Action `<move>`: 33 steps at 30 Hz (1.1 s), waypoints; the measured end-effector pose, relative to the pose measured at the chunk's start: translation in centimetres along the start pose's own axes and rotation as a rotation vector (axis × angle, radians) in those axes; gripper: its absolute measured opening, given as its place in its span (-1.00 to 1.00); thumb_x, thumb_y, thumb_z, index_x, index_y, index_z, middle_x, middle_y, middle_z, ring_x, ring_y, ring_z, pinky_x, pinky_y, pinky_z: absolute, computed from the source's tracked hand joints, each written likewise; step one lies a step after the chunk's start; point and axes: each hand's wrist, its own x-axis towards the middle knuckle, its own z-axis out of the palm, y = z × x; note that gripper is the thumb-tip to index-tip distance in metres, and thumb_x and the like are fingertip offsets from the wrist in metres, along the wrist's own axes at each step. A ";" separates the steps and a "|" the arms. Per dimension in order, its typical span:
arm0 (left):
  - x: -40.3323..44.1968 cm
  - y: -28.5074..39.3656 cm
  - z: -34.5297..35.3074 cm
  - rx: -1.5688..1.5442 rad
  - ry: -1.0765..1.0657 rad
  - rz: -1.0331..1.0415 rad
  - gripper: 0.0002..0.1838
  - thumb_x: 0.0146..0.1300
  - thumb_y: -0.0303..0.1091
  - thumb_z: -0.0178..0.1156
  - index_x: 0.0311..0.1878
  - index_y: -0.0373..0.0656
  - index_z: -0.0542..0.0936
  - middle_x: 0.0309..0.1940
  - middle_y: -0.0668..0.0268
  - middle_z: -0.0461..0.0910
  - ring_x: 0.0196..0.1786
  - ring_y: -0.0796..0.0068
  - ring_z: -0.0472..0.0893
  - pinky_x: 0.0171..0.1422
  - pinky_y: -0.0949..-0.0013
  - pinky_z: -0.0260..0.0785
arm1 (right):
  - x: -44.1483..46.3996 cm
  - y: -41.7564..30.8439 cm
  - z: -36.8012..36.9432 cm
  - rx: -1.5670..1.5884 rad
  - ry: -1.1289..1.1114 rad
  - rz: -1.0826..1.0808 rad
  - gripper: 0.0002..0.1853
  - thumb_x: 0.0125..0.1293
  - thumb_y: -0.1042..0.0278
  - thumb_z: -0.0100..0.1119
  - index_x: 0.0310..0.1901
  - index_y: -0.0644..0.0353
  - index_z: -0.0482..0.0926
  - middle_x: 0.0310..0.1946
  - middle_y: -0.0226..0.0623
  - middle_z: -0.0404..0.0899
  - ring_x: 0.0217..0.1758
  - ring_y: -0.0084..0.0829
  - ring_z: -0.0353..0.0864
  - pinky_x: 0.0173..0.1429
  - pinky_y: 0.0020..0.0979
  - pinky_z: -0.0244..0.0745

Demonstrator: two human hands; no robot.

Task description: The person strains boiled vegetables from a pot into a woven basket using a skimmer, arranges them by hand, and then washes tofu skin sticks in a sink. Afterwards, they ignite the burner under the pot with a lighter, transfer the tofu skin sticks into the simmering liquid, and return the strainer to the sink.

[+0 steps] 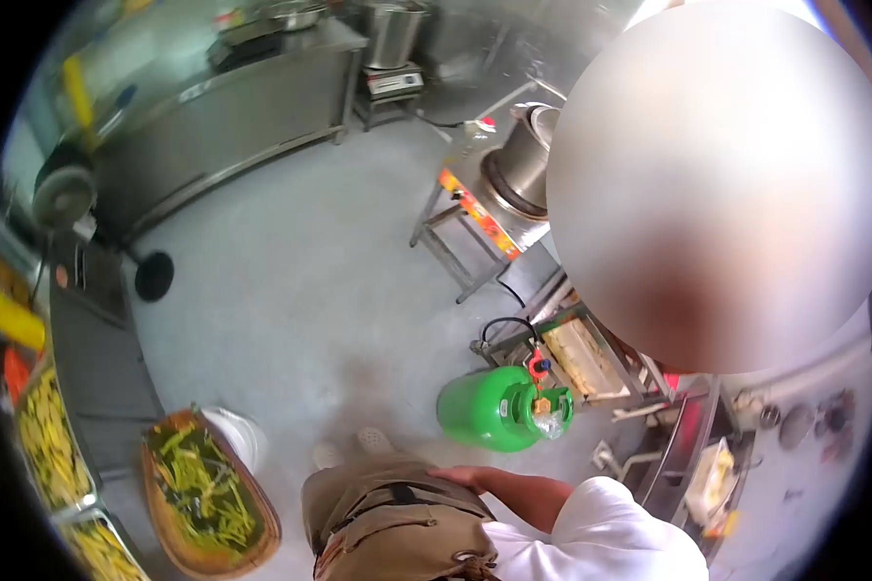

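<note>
My right hand [460, 475] lies against the upper leg of my brown trousers [358, 476], its visible fingers stretched out and holding nothing. A brown apron or bag [412, 547] covers my front. My left hand is out of view. Just ahead of my right hand stands a green gas cylinder [480, 409] with a red and blue valve fitting. To the left, an oval wooden-coloured tub [271, 523] holds green leaves and stalks in liquid, with a white round container [237, 438] beside it.
A steel pot [528, 160] sits on a low burner stand [455, 254]. Behind are a steel counter [252, 121] and another pot [389, 37]. Trays of yellow-green pieces [50, 436] and a fan [65, 197] are left; a metal rack [601, 320] is right. A round blur hides the upper right.
</note>
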 end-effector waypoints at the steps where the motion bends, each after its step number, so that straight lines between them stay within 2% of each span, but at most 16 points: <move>1: -0.4 2.2 0.7 0.038 -0.030 0.042 -0.35 0.17 0.17 0.06 0.20 -0.04 0.25 -0.34 0.21 0.52 -0.32 0.26 0.47 -0.24 0.10 0.39 | -3.6 -0.4 1.7 0.096 -0.012 -0.048 -0.27 0.19 -0.33 0.04 0.16 0.17 0.43 0.12 -0.21 0.49 0.13 -0.26 0.50 0.24 -0.18 0.35; 4: -0.9 8.2 2.2 0.132 -0.117 0.128 -0.36 0.14 0.15 0.08 0.18 -0.05 0.29 -0.34 0.21 0.55 -0.36 0.25 0.50 -0.23 0.10 0.40 | -8.3 1.6 3.5 0.376 0.045 -0.065 -0.40 0.27 -0.18 0.03 0.10 0.19 0.48 0.07 -0.20 0.52 0.07 -0.29 0.54 0.19 -0.21 0.40; 7: -0.8 13.9 3.6 0.230 -0.209 0.172 -0.38 0.12 0.13 0.09 0.15 -0.07 0.33 -0.35 0.22 0.57 -0.39 0.23 0.52 -0.22 0.11 0.41 | -3.1 10.9 3.9 0.665 0.095 -0.141 -0.46 0.30 -0.11 0.02 0.08 0.20 0.50 0.07 -0.18 0.52 0.06 -0.31 0.55 0.18 -0.22 0.41; 10: 0.3 19.7 5.6 0.394 -0.337 0.189 -0.40 0.10 0.11 0.11 0.12 -0.08 0.38 -0.35 0.22 0.60 -0.43 0.22 0.55 -0.21 0.11 0.42 | -9.9 13.1 9.5 0.819 0.227 -0.129 -0.43 0.31 -0.15 -0.01 0.11 0.19 0.48 0.08 -0.22 0.52 0.07 -0.34 0.53 0.20 -0.23 0.40; 11: 0.4 21.3 6.3 0.482 -0.376 0.191 -0.40 0.09 0.10 0.12 0.11 -0.09 0.39 -0.35 0.22 0.61 -0.44 0.22 0.55 -0.21 0.11 0.42 | -3.1 18.7 10.6 0.867 0.067 -0.192 -0.35 0.28 -0.28 -0.11 0.20 0.05 0.42 0.17 -0.31 0.45 0.17 -0.35 0.45 0.23 -0.15 0.33; 13: 1.1 22.8 9.1 0.642 -0.381 0.270 -0.46 0.10 0.07 0.10 0.04 -0.09 0.41 -0.37 0.21 0.61 -0.44 0.20 0.56 -0.22 0.11 0.42 | -3.1 20.8 15.6 1.046 0.025 -0.144 -0.27 0.24 -0.36 -0.12 0.26 0.03 0.35 0.23 -0.31 0.38 0.21 -0.34 0.40 0.26 -0.16 0.29; 17: 0.8 20.9 10.4 0.950 -0.380 0.332 -0.58 0.11 0.02 0.07 -0.10 -0.10 0.46 -0.40 0.17 0.60 -0.44 0.17 0.56 -0.23 0.10 0.41 | -5.6 22.6 21.0 1.183 -0.011 -0.288 -0.12 0.16 -0.49 -0.14 0.35 0.01 0.22 0.32 -0.31 0.25 0.27 -0.32 0.33 0.29 -0.19 0.26; 23: -0.7 16.8 14.5 1.344 -0.388 0.455 -0.70 0.13 -0.07 0.03 -0.30 -0.11 0.53 -0.45 0.12 0.58 -0.43 0.13 0.57 -0.26 0.08 0.40 | -2.3 29.6 22.6 1.440 0.162 -0.217 -0.23 0.15 -0.31 0.10 0.22 0.14 0.37 0.18 -0.20 0.42 0.20 -0.29 0.43 0.25 -0.15 0.32; 25: -1.1 15.4 16.9 1.440 -0.414 0.571 -0.71 0.14 -0.09 0.02 -0.37 -0.11 0.55 -0.47 0.10 0.58 -0.43 0.11 0.57 -0.27 0.08 0.40 | -4.4 30.7 20.9 1.462 0.255 -0.184 -0.35 0.18 -0.22 0.11 0.12 0.16 0.46 0.07 -0.16 0.49 0.07 -0.27 0.50 0.13 -0.15 0.40; 26: -1.1 14.6 17.9 1.517 -0.437 0.664 -0.72 0.14 -0.11 0.01 -0.40 -0.11 0.56 -0.48 0.09 0.58 -0.43 0.11 0.57 -0.27 0.07 0.40 | -5.7 31.4 20.1 1.465 0.301 -0.169 -0.41 0.19 -0.17 0.11 0.06 0.18 0.50 0.01 -0.14 0.53 0.01 -0.26 0.54 0.07 -0.15 0.44; 27: -1.2 13.8 19.0 1.688 -0.485 0.856 -0.71 0.14 -0.12 0.00 -0.43 -0.12 0.57 -0.49 0.09 0.57 -0.43 0.10 0.57 -0.27 0.07 0.40 | -1.0 34.8 19.3 1.392 0.365 -0.160 -0.48 0.20 -0.11 0.10 -0.02 0.18 0.52 -0.09 -0.16 0.53 -0.08 -0.27 0.53 -0.02 -0.15 0.45; 29: -1.1 11.5 20.3 2.106 -0.485 1.446 -0.70 0.15 -0.15 -0.01 -0.50 -0.12 0.59 -0.50 0.07 0.57 -0.42 0.08 0.57 -0.28 0.07 0.39 | 8.7 41.3 18.3 1.242 0.489 -0.128 -0.62 0.24 0.00 0.06 -0.20 0.19 0.56 -0.30 -0.18 0.55 -0.27 -0.28 0.53 -0.20 -0.16 0.47; 30: 4.5 10.1 21.0 2.339 -0.484 1.532 -0.72 0.14 -0.26 -0.07 -0.51 -0.12 0.60 -0.48 0.05 0.57 -0.38 0.10 0.59 -0.25 0.05 0.40 | 13.7 45.1 18.1 1.084 0.626 -0.195 -0.69 0.25 0.09 0.02 -0.40 0.20 0.51 -0.52 -0.27 0.41 -0.45 -0.37 0.42 -0.44 -0.19 0.35; 31: -9.4 6.5 23.5 2.237 -0.457 1.507 -0.71 0.16 -0.25 -0.07 -0.46 -0.17 0.60 -0.44 0.01 0.58 -0.33 0.05 0.58 -0.22 0.05 0.40 | 11.2 45.5 16.8 1.093 0.673 -0.217 -0.71 0.25 0.11 0.01 -0.37 0.20 0.51 -0.52 -0.29 0.41 -0.49 -0.38 0.44 -0.47 -0.24 0.31; 32: -8.4 4.7 23.6 1.883 -0.502 1.560 -0.68 0.18 -0.23 -0.06 -0.38 -0.24 0.61 -0.41 -0.03 0.58 -0.36 0.12 0.58 -0.19 0.14 0.41 | 8.9 46.2 15.5 1.099 0.720 -0.240 -0.73 0.25 0.13 0.01 -0.35 0.20 0.50 -0.52 -0.30 0.41 -0.52 -0.38 0.45 -0.51 -0.30 0.27; 33: -13.2 3.0 24.9 1.680 -0.498 1.331 -0.64 0.21 -0.17 -0.04 -0.32 -0.27 0.61 -0.41 0.00 0.60 -0.38 0.29 0.55 -0.16 0.24 0.39 | 6.7 46.9 13.9 1.104 0.766 -0.263 -0.74 0.25 0.15 0.01 -0.32 0.20 0.50 -0.51 -0.31 0.42 -0.55 -0.39 0.46 -0.54 -0.36 0.22</move>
